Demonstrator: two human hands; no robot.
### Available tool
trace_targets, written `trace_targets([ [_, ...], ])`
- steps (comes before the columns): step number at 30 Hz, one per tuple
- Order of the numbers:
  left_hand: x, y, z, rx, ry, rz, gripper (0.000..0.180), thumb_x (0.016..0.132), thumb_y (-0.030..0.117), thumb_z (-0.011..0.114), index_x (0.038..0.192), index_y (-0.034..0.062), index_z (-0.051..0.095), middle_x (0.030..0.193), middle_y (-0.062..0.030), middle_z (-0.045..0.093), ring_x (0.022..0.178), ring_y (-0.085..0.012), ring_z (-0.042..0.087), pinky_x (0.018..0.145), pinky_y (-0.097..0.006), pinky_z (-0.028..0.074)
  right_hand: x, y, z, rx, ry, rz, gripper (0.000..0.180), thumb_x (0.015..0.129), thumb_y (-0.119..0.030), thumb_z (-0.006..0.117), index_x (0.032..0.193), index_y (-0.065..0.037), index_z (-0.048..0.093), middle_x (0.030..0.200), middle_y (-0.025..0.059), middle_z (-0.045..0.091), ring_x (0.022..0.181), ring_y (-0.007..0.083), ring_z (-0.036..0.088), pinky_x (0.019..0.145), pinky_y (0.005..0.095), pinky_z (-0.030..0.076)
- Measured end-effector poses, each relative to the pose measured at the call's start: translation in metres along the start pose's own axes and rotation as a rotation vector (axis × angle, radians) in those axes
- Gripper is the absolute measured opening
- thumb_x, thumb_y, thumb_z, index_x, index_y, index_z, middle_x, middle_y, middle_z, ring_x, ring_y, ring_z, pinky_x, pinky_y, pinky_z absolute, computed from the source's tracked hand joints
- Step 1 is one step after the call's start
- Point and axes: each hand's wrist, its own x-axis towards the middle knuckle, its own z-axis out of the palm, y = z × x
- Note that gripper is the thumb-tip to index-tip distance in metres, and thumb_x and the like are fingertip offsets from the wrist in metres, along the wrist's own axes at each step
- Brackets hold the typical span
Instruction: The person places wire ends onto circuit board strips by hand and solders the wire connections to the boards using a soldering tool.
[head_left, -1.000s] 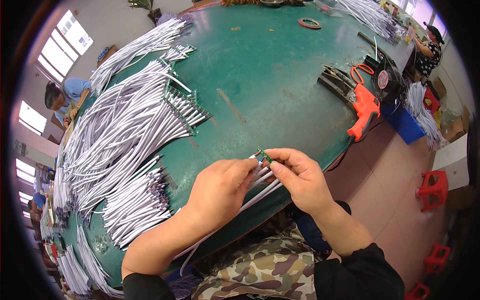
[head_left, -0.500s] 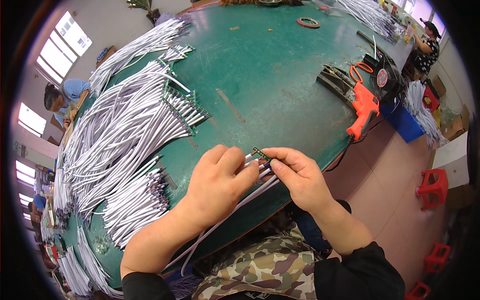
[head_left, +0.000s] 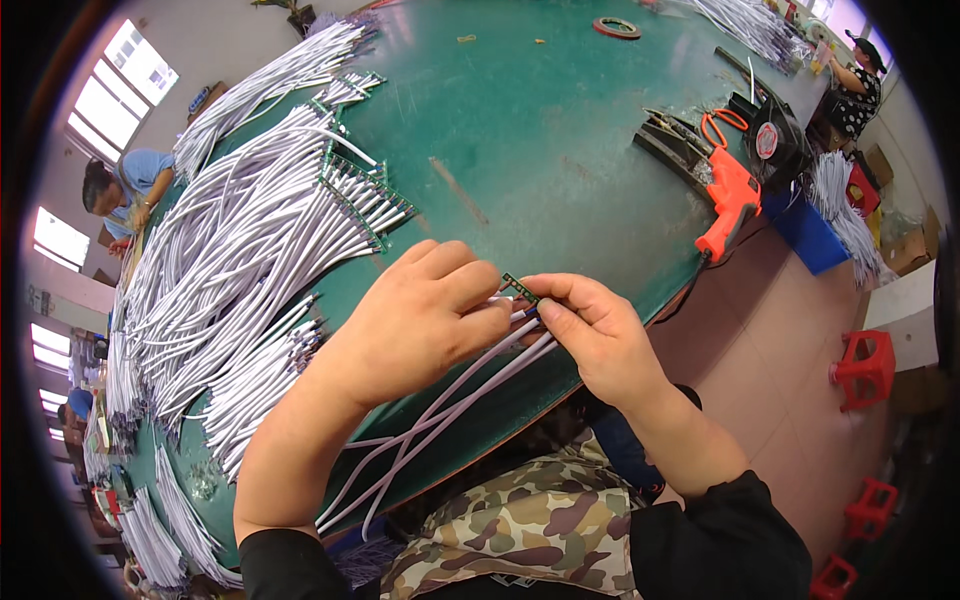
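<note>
My right hand (head_left: 598,338) pinches a narrow green circuit board (head_left: 520,290) between thumb and forefinger. Several white cables (head_left: 455,400) run from the board down to the lower left, past the table edge by my lap. My left hand (head_left: 425,312) is closed beside the board's left side, its fingertips on the end of a white cable there. The tips partly hide that end. Left of my left forearm lies a bundle of loose white cables (head_left: 260,375) with dark-coloured wire ends.
A large heap of white cables (head_left: 230,220) with green boards covers the left of the green table (head_left: 520,130). An orange glue gun (head_left: 732,195), orange-handled scissors (head_left: 722,128) and a tape roll (head_left: 616,28) lie farther right. Red stools (head_left: 864,370) stand on the floor. Other people sit at the sides.
My left hand has moved up and left, its wrist bending more. The board in my right hand has shifted slightly up, and more of the cables beneath show.
</note>
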Motion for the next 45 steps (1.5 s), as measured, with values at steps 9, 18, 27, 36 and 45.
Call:
trace_targets([
  [9,-0.020,0.031,0.050,-0.052,0.390,-0.284,0.030,0.074,-0.002,0.074,0.103,0.0059,0.068,0.084,-0.0082,0.058,0.070,-0.0268,0.057,0.058,-0.038,0.046,-0.006,-0.006,-0.001,0.177,0.012,0.079,0.030,0.104,-0.005,0.049,0.131,0.006,0.055,0.115,0.0078,0.065,0.100,0.0119,0.063,0.091,0.0284,0.052],
  [18,-0.013,0.052,0.027,0.157,0.122,-0.329,0.029,0.078,0.002,0.071,0.106,0.0016,0.065,0.090,-0.0095,0.065,0.072,-0.0255,0.061,0.064,-0.037,0.051,-0.004,-0.003,-0.001,0.083,-0.016,-0.001,0.030,0.104,-0.007,0.051,0.131,0.003,0.058,0.116,0.0026,0.065,0.105,0.0071,0.057,0.093,0.0236,0.047],
  [27,-0.012,0.030,0.027,-0.443,0.178,-0.564,0.023,0.080,0.001,0.074,0.102,0.0027,0.067,0.084,-0.0115,0.066,0.073,-0.0289,0.065,0.065,-0.034,0.052,-0.006,-0.008,-0.004,-0.011,-0.015,-0.020,0.028,0.103,-0.007,0.052,0.129,0.002,0.059,0.115,0.0032,0.065,0.102,0.0074,0.058,0.091,0.0243,0.048],
  [36,-0.008,0.026,0.017,-0.027,0.069,-0.268,0.025,0.075,0.003,0.070,0.099,0.0080,0.065,0.084,-0.0071,0.059,0.074,-0.0262,0.060,0.064,-0.039,0.048,-0.004,-0.004,-0.003,-0.015,0.023,-0.005,0.025,0.101,-0.006,0.055,0.124,0.002,0.062,0.106,0.0015,0.066,0.093,0.0056,0.058,0.083,0.0220,0.048],
  [45,0.003,0.026,-0.001,0.218,-0.144,-0.058,0.022,0.077,0.010,0.063,0.098,0.0058,0.060,0.086,-0.0083,0.050,0.078,-0.0249,0.053,0.068,-0.038,0.042,0.000,-0.001,-0.002,-0.092,0.044,-0.010,0.023,0.100,-0.005,0.055,0.121,0.001,0.064,0.098,-0.0013,0.065,0.085,0.0037,0.055,0.076,0.0210,0.047],
])
